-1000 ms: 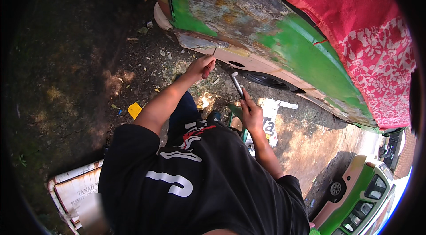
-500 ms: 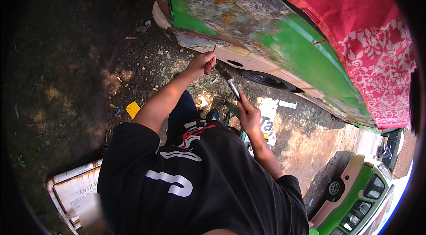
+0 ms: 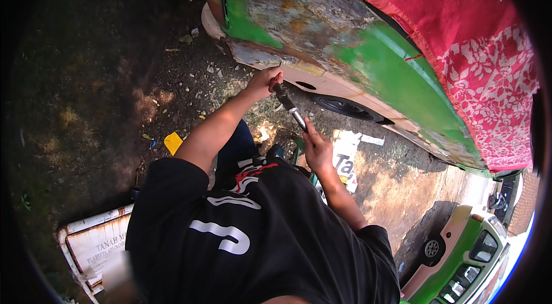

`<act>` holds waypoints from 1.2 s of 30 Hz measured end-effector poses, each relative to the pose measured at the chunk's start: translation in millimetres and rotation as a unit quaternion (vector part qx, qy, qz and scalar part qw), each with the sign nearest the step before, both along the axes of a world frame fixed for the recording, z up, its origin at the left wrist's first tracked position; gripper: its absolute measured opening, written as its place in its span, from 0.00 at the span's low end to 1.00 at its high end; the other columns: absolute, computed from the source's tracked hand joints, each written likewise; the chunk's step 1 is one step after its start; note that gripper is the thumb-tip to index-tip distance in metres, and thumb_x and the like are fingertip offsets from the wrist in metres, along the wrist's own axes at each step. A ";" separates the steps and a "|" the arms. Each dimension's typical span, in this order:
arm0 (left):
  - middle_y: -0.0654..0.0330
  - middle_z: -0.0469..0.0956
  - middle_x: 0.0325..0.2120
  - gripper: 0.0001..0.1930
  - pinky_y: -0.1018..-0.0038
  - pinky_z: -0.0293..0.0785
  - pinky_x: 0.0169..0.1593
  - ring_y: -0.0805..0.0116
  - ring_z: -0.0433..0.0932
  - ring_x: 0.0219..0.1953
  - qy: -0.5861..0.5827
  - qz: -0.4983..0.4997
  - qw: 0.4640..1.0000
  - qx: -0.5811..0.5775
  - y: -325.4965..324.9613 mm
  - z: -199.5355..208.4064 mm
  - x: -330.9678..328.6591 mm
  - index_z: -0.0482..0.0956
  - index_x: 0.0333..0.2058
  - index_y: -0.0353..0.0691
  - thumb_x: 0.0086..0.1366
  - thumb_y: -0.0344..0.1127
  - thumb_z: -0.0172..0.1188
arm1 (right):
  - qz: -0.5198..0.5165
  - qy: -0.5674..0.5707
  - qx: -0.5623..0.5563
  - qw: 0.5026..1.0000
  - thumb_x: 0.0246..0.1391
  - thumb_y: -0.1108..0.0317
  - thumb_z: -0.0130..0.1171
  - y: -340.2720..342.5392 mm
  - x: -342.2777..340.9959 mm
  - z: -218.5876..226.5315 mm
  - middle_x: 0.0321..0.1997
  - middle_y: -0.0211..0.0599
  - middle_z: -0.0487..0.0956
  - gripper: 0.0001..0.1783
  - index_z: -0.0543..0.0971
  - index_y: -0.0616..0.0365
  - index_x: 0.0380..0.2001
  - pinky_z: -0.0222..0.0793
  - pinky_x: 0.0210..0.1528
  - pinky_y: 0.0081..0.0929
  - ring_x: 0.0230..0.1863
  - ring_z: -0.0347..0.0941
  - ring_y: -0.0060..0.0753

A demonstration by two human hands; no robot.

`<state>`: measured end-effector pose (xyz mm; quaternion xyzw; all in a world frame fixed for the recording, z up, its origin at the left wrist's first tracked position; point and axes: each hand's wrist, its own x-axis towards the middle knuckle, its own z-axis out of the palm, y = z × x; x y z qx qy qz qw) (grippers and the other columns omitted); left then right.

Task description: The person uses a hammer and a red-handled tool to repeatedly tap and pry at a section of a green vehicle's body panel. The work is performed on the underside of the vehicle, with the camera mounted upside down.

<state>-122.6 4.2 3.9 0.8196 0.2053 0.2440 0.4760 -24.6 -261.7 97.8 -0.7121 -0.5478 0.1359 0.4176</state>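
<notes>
My left hand [image 3: 265, 82] is closed round a red-handled tool [image 3: 272, 87] with a thin shaft, which looks like a screwdriver. Its tip points at the lower edge of the vehicle body [image 3: 310, 22], where green paint gives way to bare, rusty and patched metal above a beige sill [image 3: 339, 87]. In my right hand [image 3: 317, 147] is a hammer [image 3: 296, 115] with a shiny metal shaft. The dark hammer head lies right by the butt of the red handle; whether they touch I cannot tell.
Red patterned cloth [image 3: 443, 22] drapes over the vehicle, whose wheel [image 3: 348, 107] shows below the sill. Printed white sheets [image 3: 345, 152] and a yellow piece [image 3: 172, 143] lie on the ground. A rusty white panel [image 3: 98, 246] is at lower left, and another green vehicle [image 3: 460, 264] stands at lower right.
My right hand has moved slightly left, bringing the hammer head up to the butt of the red-handled tool. My left hand stays nearly in place.
</notes>
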 end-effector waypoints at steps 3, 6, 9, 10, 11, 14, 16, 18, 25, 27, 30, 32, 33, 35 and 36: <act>0.66 0.68 0.18 0.03 0.77 0.64 0.28 0.77 0.68 0.22 0.011 -0.025 1.000 -0.006 8.3 2.2 1.9 0.69 0.29 0.39 0.62 0.27 0.52 | 0.017 -0.057 -0.114 0.992 0.58 0.75 0.58 9.9 -1.5 10.6 0.31 0.51 0.79 0.26 0.73 0.51 0.61 0.72 0.30 0.35 0.27 0.79 0.45; 0.66 0.67 0.16 0.08 0.78 0.62 0.27 0.77 0.68 0.21 0.031 -0.008 0.989 -0.147 5.2 12.7 3.3 0.68 0.27 0.40 0.66 0.31 0.48 | 0.009 -0.009 -0.076 0.997 0.59 0.72 0.58 3.2 -5.4 10.2 0.29 0.50 0.79 0.25 0.74 0.44 0.60 0.72 0.30 0.37 0.27 0.78 0.49; 0.64 0.68 0.16 0.09 0.75 0.63 0.27 0.75 0.68 0.21 0.030 0.018 0.997 -0.067 9.3 7.8 7.3 0.69 0.27 0.39 0.68 0.33 0.48 | -0.007 -0.020 -0.062 0.998 0.59 0.72 0.58 7.0 -6.9 9.2 0.27 0.49 0.78 0.26 0.74 0.44 0.61 0.71 0.29 0.34 0.24 0.76 0.47; 0.64 0.69 0.16 0.09 0.74 0.64 0.27 0.75 0.69 0.20 0.023 0.026 0.999 -0.036 11.4 2.5 8.2 0.70 0.28 0.39 0.68 0.33 0.48 | -0.014 -0.031 -0.063 0.997 0.59 0.73 0.58 9.9 -6.8 9.0 0.26 0.49 0.78 0.26 0.73 0.44 0.61 0.70 0.28 0.33 0.23 0.75 0.46; 0.63 0.69 0.17 0.08 0.73 0.65 0.28 0.73 0.70 0.21 0.030 0.042 0.998 -0.031 12.1 3.2 9.0 0.70 0.29 0.39 0.68 0.34 0.50 | -0.026 -0.020 -0.069 0.997 0.59 0.73 0.58 11.9 -5.0 7.1 0.25 0.48 0.78 0.26 0.73 0.44 0.61 0.70 0.28 0.32 0.22 0.74 0.42; 0.59 0.72 0.19 0.06 0.70 0.68 0.30 0.67 0.73 0.23 0.030 0.077 0.997 -0.014 13.6 5.4 7.0 0.72 0.33 0.38 0.67 0.34 0.53 | -0.058 0.026 -0.070 0.996 0.60 0.74 0.57 9.3 4.1 5.1 0.20 0.43 0.74 0.26 0.72 0.48 0.62 0.66 0.26 0.23 0.20 0.67 0.24; 0.54 0.74 0.21 0.05 0.67 0.70 0.31 0.58 0.74 0.24 0.002 0.079 0.997 -0.003 16.8 7.0 -1.6 0.73 0.34 0.38 0.66 0.33 0.55 | -0.075 0.058 -0.056 0.994 0.61 0.74 0.57 4.8 8.2 13.5 0.19 0.39 0.71 0.25 0.72 0.50 0.62 0.63 0.26 0.20 0.22 0.63 0.18; 0.52 0.75 0.22 0.05 0.67 0.70 0.32 0.53 0.75 0.25 -0.011 0.070 0.997 -0.016 16.9 15.1 -6.9 0.72 0.34 0.38 0.66 0.33 0.56 | -0.091 0.082 -0.036 0.992 0.62 0.74 0.55 1.8 11.6 19.7 0.20 0.30 0.67 0.24 0.72 0.53 0.62 0.59 0.27 0.15 0.24 0.58 0.15; 0.59 0.70 0.20 0.05 0.73 0.68 0.32 0.69 0.69 0.23 -0.015 0.014 0.997 0.074 14.2 29.3 -4.3 0.71 0.33 0.37 0.68 0.31 0.53 | -0.144 0.128 -0.098 0.976 0.64 0.72 0.54 -3.2 17.2 21.0 0.23 0.23 0.68 0.24 0.70 0.54 0.63 0.59 0.30 0.14 0.27 0.58 0.13; 0.61 0.71 0.20 0.05 0.73 0.68 0.31 0.69 0.69 0.23 0.008 -0.003 0.997 0.070 14.1 33.9 -3.2 0.70 0.31 0.37 0.67 0.30 0.53 | -0.144 0.136 -0.097 0.975 0.64 0.71 0.54 -3.7 17.9 23.5 0.25 0.23 0.69 0.24 0.70 0.55 0.63 0.60 0.31 0.13 0.28 0.59 0.13; 0.62 0.72 0.21 0.04 0.72 0.68 0.29 0.68 0.71 0.23 0.044 -0.055 0.998 0.001 16.6 35.7 -3.0 0.69 0.29 0.40 0.62 0.27 0.55 | -0.137 0.135 -0.073 0.979 0.64 0.71 0.54 -3.6 20.6 20.7 0.27 0.23 0.71 0.24 0.70 0.56 0.63 0.61 0.33 0.13 0.29 0.60 0.12; 0.63 0.72 0.21 0.05 0.72 0.68 0.29 0.67 0.72 0.23 0.021 -0.059 0.995 0.080 15.2 37.6 -2.7 0.68 0.28 0.40 0.57 0.26 0.56 | -0.134 0.140 -0.069 0.979 0.64 0.70 0.54 -3.8 22.3 20.3 0.35 0.33 0.75 0.23 0.71 0.55 0.62 0.64 0.38 0.16 0.35 0.66 0.16; 0.63 0.72 0.21 0.06 0.71 0.67 0.29 0.66 0.73 0.23 0.009 -0.061 0.991 0.119 14.1 39.1 -2.7 0.68 0.28 0.41 0.55 0.25 0.56 | -0.135 0.147 -0.077 0.977 0.63 0.69 0.55 -4.1 23.0 21.7 0.43 0.43 0.77 0.23 0.71 0.54 0.62 0.67 0.43 0.20 0.41 0.72 0.20; 0.63 0.72 0.21 0.07 0.70 0.68 0.30 0.65 0.73 0.25 0.030 -0.069 0.989 0.128 13.6 43.4 -3.3 0.68 0.28 0.41 0.52 0.25 0.56 | -0.137 0.154 -0.085 0.975 0.63 0.68 0.55 -5.1 24.5 20.8 0.51 0.53 0.80 0.23 0.72 0.52 0.62 0.70 0.48 0.24 0.48 0.79 0.25; 0.64 0.71 0.22 0.07 0.70 0.68 0.30 0.65 0.73 0.25 0.041 -0.073 0.988 0.132 13.3 45.2 -3.4 0.68 0.28 0.41 0.51 0.25 0.57 | -0.139 0.152 -0.087 0.975 0.63 0.68 0.55 -6.1 25.2 17.3 0.51 0.53 0.80 0.23 0.72 0.52 0.62 0.71 0.49 0.24 0.49 0.79 0.26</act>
